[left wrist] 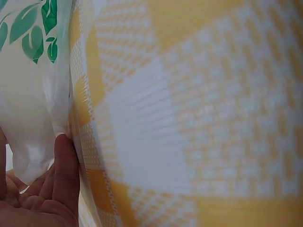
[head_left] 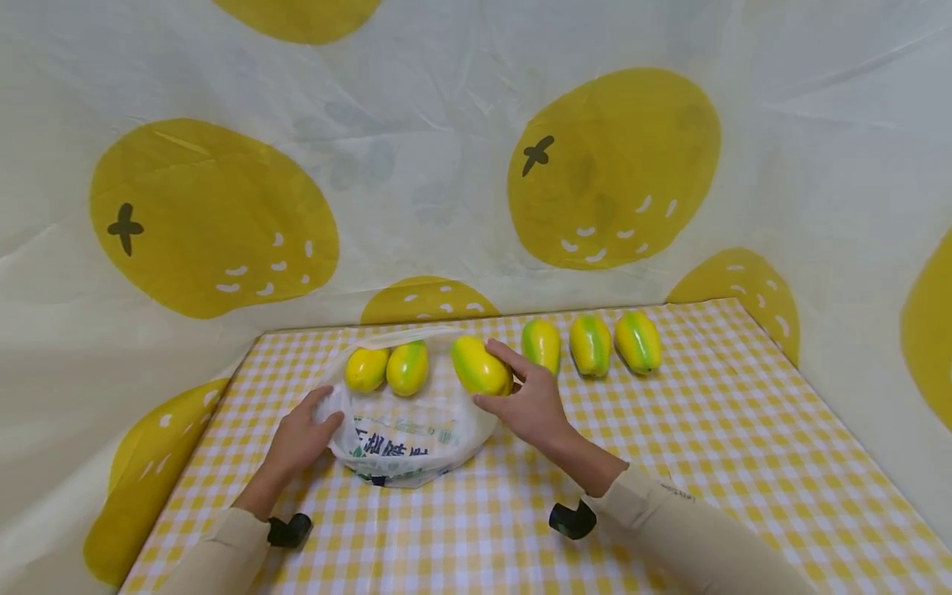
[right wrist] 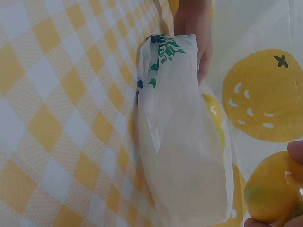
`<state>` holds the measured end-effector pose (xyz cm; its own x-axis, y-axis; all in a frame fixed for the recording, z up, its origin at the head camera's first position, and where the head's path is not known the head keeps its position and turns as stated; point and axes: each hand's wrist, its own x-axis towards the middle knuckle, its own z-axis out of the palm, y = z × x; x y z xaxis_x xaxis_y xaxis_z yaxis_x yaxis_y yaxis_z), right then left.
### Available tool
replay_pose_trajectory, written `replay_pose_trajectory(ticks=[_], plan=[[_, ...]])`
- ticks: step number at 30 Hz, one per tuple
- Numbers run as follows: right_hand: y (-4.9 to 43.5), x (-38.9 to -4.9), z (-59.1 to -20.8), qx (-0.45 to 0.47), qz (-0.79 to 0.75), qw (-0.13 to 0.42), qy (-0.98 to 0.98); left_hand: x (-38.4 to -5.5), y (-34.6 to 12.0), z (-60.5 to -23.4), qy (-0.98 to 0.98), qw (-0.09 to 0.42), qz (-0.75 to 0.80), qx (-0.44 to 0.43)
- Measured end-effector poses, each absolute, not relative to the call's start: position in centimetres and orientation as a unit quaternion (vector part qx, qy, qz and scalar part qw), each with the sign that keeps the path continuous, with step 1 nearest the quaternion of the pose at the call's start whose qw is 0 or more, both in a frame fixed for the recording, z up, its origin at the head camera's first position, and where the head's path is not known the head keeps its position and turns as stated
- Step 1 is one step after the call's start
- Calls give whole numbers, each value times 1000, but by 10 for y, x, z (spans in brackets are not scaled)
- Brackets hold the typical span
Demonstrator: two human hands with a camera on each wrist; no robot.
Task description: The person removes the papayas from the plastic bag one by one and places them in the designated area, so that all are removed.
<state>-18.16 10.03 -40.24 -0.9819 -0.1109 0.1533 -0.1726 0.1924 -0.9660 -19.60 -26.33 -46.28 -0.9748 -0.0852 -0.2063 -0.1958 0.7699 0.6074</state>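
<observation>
A thin white plastic bag (head_left: 416, 467) with dark printing and green leaves lies on the table, its mouth spread open. My left hand (head_left: 301, 434) pinches the bag's left rim between thumb and fingers; the left wrist view shows the bunched film (left wrist: 33, 156) at the fingertips. My right hand (head_left: 531, 401) grips a yellow fruit with a green stripe (head_left: 479, 366), papaya-like, above the right side of the bag mouth. In the right wrist view this fruit (right wrist: 272, 189) is partly cut off. Two similar fruits (head_left: 367, 369) (head_left: 407, 368) sit inside the bag at its far side.
Three more such fruits (head_left: 541, 343) (head_left: 591, 345) (head_left: 637, 341) stand in a row at the back, right of the bag. A yellow-and-white checked cloth (head_left: 744, 463) covers the table. Behind its far edge hangs a fruit-printed curtain (head_left: 431, 165).
</observation>
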Motion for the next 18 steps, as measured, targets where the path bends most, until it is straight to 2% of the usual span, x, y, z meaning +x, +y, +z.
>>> replay_pose_trajectory(ticks=[18], plan=[[128, -180, -398, 73, 628, 28, -774, -198, -265, -463, 936, 81, 335, -73]])
